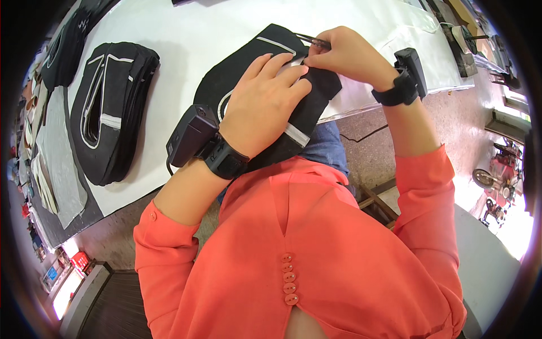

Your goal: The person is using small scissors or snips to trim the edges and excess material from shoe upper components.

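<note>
A black fabric piece (223, 72) with pale grey trim, shaped like a shoe upper, lies on the white tabletop in front of me. My left hand (261, 107) rests flat on it with the fingers spread, covering its middle. At the far right edge of the piece, the fingers of my right hand (353, 59) are closed around a thin, dark, two-pronged tool (309, 39). Its prongs point left past the far end of the piece. The right fingertips come close to the left index finger. Whether they also pinch the fabric, I cannot tell.
To the left stands a stack of similar black pieces (116, 113), with more black pieces (65, 48) beyond it. A pale translucent sheet (59, 164) lies at the table's left side. The white tabletop (169, 68) ends just right of my work. A red wheeled machine (499, 178) stands on the floor far right.
</note>
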A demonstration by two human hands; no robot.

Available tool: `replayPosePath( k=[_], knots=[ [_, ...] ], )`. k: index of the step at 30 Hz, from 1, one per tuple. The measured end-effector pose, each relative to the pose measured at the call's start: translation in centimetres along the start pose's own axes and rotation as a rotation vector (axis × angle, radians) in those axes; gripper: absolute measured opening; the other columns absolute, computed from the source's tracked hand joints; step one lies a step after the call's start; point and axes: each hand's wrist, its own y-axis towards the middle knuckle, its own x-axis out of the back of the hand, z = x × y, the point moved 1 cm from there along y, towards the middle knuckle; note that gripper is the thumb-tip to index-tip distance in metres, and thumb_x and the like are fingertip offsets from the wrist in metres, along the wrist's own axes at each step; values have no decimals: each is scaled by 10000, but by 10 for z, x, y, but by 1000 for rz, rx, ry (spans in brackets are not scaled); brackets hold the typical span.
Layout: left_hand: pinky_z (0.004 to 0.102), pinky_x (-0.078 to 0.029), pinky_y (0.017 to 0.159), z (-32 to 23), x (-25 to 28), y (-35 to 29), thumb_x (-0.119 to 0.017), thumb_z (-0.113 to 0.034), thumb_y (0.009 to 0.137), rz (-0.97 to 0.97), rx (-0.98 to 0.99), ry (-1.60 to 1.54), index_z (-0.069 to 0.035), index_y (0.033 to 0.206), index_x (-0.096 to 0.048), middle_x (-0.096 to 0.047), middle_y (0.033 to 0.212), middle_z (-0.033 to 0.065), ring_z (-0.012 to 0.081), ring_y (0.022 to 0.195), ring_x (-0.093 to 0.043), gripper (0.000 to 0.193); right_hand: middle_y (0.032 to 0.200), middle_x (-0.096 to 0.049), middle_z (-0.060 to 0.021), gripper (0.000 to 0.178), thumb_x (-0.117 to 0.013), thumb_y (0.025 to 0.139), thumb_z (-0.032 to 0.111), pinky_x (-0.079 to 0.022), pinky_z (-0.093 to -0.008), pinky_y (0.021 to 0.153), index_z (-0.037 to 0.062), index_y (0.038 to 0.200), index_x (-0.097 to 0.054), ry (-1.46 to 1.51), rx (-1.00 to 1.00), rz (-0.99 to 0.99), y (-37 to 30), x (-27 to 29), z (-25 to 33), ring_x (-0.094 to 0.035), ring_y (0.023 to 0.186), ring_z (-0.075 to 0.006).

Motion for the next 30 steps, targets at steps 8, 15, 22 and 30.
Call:
replayPosePath(
  k=[8,15,22,30],
  knots=[
    [415,-460,1044,5,-6,0,-659,-26,803,-60,14,-74,-70,996,-652,-677,1183,52,290,1202,-590,198,811,-660,-74,120,-746,826,112,-520,-342,623,69,937,-738,-257,368,-447,-54,-11,-8,-646,678,-251],
    [416,-462,1057,7,-3,5,-740,-11,806,8,100,-211,-92,1103,-656,-650,1255,35,297,1242,-564,319,810,-623,-12,235,-755,759,128,-510,-350,584,168,990,-751,-509,432,-417,-85,-29,-2,-642,640,-232],
    [484,-390,1133,-6,-7,-1,-740,-190,870,24,28,62,-172,1254,-679,-624,1266,12,266,1264,-529,389,865,-642,-36,306,-768,825,228,-513,-335,639,171,1124,-747,-733,419,-188,-95,-13,20,-628,637,-228],
    [482,-396,1121,-12,-9,-5,-747,-160,855,-59,129,125,-120,1234,-675,-606,1284,33,277,1272,-518,388,773,-668,-98,337,-759,893,358,-520,-393,607,83,1066,-669,-56,131,-396,-114,-27,32,-671,682,-296]
  ],
)
